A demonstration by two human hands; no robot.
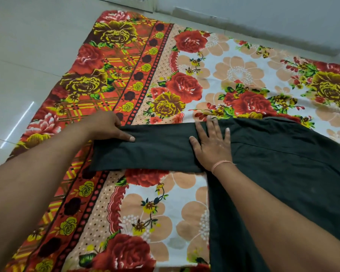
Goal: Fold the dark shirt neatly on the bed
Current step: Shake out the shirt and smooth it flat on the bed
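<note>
I judge the fold barely begun: the shirt (283, 163) lies spread on the bed (165, 203), its body to the right and one sleeve (155, 152) stretched straight out to the left, not yet turned in. As far as I can see, every fold is still to come. My left hand (108, 126) reaches forward and pinches the sleeve's far end, thumb on top and fingers curled over the edge. My right hand (212, 146) lies flat with fingers spread, pressing the sleeve near the shoulder.

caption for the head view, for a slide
Left hand grips the dark fabric shirt sleeve, right hand flat on it, floral bedsheet beneath.
</note>
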